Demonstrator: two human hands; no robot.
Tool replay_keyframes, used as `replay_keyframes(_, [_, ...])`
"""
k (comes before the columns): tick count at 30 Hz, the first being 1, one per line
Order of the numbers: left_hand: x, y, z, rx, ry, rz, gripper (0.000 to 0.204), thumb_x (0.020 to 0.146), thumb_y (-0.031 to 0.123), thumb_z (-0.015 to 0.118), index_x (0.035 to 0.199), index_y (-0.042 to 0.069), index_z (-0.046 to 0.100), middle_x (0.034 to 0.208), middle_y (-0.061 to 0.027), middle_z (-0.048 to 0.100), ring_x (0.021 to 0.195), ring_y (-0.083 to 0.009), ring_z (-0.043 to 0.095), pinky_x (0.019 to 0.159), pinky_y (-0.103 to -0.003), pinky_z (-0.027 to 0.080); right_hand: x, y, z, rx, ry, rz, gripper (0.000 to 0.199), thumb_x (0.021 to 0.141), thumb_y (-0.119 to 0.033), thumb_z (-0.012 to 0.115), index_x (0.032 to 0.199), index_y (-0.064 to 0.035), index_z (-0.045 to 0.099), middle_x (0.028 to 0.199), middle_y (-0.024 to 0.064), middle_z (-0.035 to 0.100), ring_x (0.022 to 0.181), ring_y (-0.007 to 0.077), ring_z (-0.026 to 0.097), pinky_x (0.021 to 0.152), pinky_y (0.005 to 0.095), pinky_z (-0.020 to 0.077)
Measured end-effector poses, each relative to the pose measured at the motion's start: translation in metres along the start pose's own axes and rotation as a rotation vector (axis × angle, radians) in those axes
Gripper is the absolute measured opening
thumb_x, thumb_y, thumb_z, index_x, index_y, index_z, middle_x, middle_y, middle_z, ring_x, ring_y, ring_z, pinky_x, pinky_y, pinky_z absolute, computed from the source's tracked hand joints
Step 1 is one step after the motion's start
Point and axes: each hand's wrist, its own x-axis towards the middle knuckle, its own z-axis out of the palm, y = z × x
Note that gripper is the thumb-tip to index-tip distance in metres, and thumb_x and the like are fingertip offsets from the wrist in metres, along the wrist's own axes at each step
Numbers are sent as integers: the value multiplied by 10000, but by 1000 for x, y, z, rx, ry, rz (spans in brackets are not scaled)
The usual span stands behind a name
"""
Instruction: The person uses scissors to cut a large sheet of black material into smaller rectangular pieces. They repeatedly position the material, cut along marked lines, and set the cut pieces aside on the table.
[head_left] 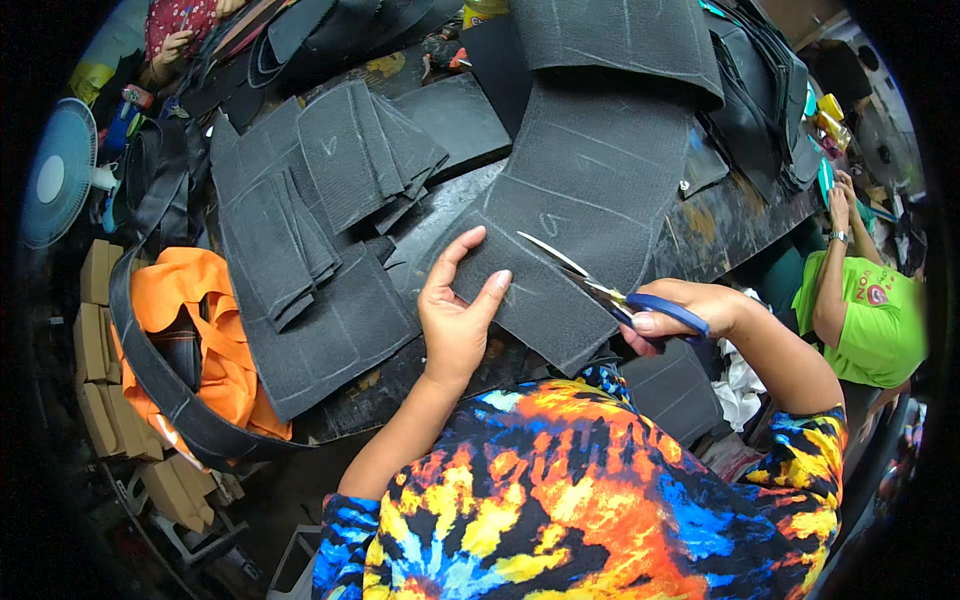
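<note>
A long strip of black textured sheet (600,150), marked with pale lines and handwritten marks, runs down the table toward me. My right hand (665,310) grips a pair of scissors (605,292) by its dark blue handles. The blades are spread and point up and left over the strip's near part, by a pale line. My left hand (460,315) lies at the strip's left edge, thumb and forefinger apart. Its other fingers are partly hidden, and I see nothing gripped in it. To its left, cut black pieces (345,150) lie stacked on a larger marked sheet (300,365).
An orange bag (190,290) and a black strap (165,370) hang at the table's left edge. More black sheets (755,90) are piled at the far right. A blue fan (60,175) stands far left. A person in a green shirt (870,315) sits at the right.
</note>
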Motion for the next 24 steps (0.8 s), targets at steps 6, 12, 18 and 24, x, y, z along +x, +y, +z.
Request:
replay_keyframes(6, [-2, -7, -4, -185, 71, -88, 509, 840, -36, 736, 1319, -19, 566, 1285, -91, 595, 1147, -146, 565, 1010, -282, 440, 29, 1, 18, -141, 145, 42, 559, 918, -532, 660, 651, -52, 557, 624, -60, 467, 603, 67, 419, 518, 300, 338])
replay_keyframes(12, [-4, -7, -7, -153, 59, -111, 511, 843, -37, 733, 1324, -25, 560, 1280, -95, 600, 1147, -151, 567, 1012, -286, 441, 26, 3, 30, -42, 247, 98, 539, 876, -499, 735, 599, -80, 540, 561, -85, 402, 524, 51, 352, 455, 291, 260])
replay_keyframes(18, [-11, 2, -4, -107, 17, -71, 509, 845, -49, 724, 1326, -30, 557, 1265, -98, 614, 1140, -154, 583, 1002, -293, 458, 46, 2, 27, -86, 340, -35, 557, 808, -467, 806, 1046, 12, 649, 979, 77, 632, 910, 156, 569, 776, 318, 462])
replay_keyframes(24, [-13, 8, -8, -63, 43, -21, 510, 847, -59, 714, 1330, -31, 552, 1260, -99, 617, 1132, -158, 592, 1006, -296, 460, 51, 3, 32, -111, 370, -163, 730, 802, -388, 825, 1337, 19, 542, 1334, 163, 572, 1255, 243, 501, 1064, 365, 391])
